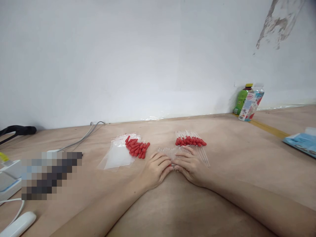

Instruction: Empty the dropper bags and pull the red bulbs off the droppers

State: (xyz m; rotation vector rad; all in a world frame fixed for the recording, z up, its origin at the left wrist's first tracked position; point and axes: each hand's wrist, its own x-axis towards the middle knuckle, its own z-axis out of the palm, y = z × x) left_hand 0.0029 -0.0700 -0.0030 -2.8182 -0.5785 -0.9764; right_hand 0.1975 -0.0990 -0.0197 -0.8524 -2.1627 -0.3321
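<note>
My left hand (pixel 158 168) and my right hand (pixel 191 168) meet at the table's front middle, fingers curled and tips nearly touching. A bit of red, seemingly a rubber dropper bulb (pixel 169 165), shows at the left fingertips. A small clear glass end shows by the right fingertips; most of it is hidden. Just beyond the hands lies a row of clear glass dropper tubes (pixel 170 151), partly under the right fingers. Behind them are glass droppers with red bulbs (pixel 191 141) fitted. Left of these, loose red rubber bulbs (pixel 137 147) are heaped partly on clear zip bags (pixel 118 154).
Bottles (pixel 250 103) stand at the back right against the wall. A blue packet (pixel 302 143) lies at the right edge. On the left are a power strip (pixel 11 181), grey cables (pixel 84 136), a blurred-out dark object (pixel 51 176) and a white device (pixel 21 225).
</note>
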